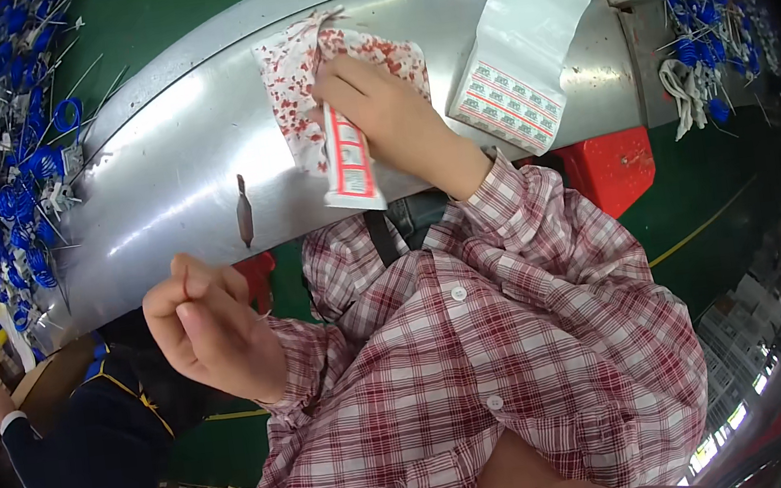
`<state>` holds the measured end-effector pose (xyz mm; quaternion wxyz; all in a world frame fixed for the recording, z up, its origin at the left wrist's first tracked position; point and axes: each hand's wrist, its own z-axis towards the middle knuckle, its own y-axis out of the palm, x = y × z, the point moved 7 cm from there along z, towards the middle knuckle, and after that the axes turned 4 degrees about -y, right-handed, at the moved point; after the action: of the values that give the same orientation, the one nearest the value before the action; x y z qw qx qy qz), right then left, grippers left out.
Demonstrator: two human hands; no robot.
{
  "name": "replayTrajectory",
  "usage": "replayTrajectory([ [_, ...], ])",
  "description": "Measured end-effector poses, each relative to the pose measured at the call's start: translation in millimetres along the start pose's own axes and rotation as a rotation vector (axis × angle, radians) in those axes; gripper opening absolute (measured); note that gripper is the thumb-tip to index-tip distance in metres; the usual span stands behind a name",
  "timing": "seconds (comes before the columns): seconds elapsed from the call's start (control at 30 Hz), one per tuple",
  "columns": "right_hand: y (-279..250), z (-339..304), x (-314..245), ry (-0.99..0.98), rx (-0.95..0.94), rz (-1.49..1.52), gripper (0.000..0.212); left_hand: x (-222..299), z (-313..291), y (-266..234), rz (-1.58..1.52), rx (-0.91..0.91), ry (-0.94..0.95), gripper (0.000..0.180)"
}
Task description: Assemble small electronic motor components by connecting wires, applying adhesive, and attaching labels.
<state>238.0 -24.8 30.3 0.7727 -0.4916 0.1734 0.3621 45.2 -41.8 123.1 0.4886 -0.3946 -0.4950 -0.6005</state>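
My right hand (384, 108) is closed around a white tube (350, 163) with red print, its flat, flared end pointing toward me. Under that hand a white cloth with a red pattern (296, 109) lies crumpled on the metal table (179, 187). My left hand (211, 329) is raised near the table's front edge, its fingers curled in; a thin red line crosses one finger. Whether anything sits inside those fingers is hidden. Beyond it, a slim dark brown tool (244, 213) with a pointed end lies on the metal.
A strip of clear plastic bags with red and grey printing (522, 42) lies right of the cloth. Bundles of blue cables (19, 192) hang at the left, more blue cables (711, 34) at the right. A red stool (607, 168) stands below the table; a person in dark clothes (94, 446) is at lower left.
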Motion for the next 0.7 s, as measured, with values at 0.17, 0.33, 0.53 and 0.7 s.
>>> replayTrajectory([
  [0.17, 2, 25, 10, -0.027, -0.014, -0.245, 0.027, -12, 7, 6, -0.195, -0.025, -0.116, 0.025],
  [0.33, -26, 28, -1, 0.247, -0.028, -0.27, 0.05, -22, 12, 29, -0.141, -0.036, -0.189, 0.029],
  [0.53, -108, 2, -44, 0.316, 0.496, 0.559, 0.027, -25, 9, 78, -0.04, -0.299, -0.306, 0.03],
  [0.7, -105, -12, -39, 0.442, 0.42, 0.814, 0.041, -36, -8, 105, -0.135, -0.325, -0.311, 0.027],
])
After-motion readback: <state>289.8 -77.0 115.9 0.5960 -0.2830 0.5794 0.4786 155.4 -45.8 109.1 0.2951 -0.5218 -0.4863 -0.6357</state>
